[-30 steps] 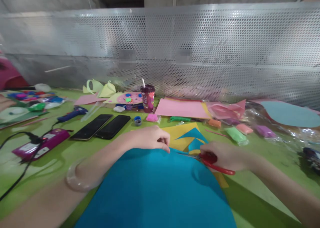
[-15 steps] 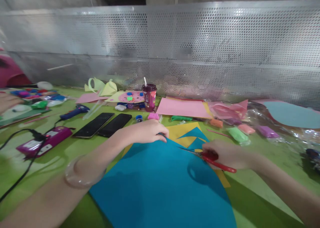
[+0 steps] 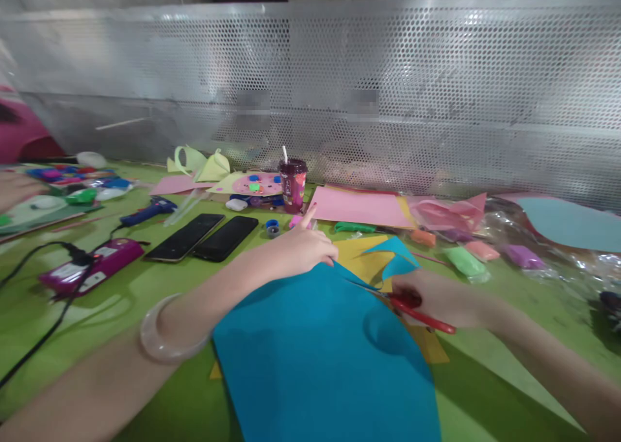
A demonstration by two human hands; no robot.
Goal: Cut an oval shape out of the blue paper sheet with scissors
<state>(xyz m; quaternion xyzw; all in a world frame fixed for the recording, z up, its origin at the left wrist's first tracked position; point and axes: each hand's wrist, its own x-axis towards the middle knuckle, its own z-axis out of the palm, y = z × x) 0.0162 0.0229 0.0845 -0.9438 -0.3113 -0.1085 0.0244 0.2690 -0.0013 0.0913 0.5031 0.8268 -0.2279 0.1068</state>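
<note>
A large blue sheet (image 3: 320, 358) of craft foam lies in front of me on the green table (image 3: 160, 280). My left hand (image 3: 303, 248) pinches its far edge, forefinger pointing up. My right hand (image 3: 436, 298) grips red-handled scissors (image 3: 412, 307), whose blades sit at the sheet's upper right edge. A cut blue flap (image 3: 395, 257) curls up just beyond the blades. Yellow paper (image 3: 356, 261) lies under the blue sheet.
Two black phones (image 3: 204, 236), a purple device (image 3: 92, 266) with a black cable, a blue glue gun (image 3: 145, 211), a dark cup (image 3: 292, 184) with a straw, pink paper (image 3: 361, 208) and bags of coloured clay (image 3: 466, 259) lie about. A perforated metal wall (image 3: 388, 92) closes the far side.
The blue sheet has turned and shifted right. My left hand moved slightly away along its edge and raised a forefinger. The cut blue flap now curls higher.
</note>
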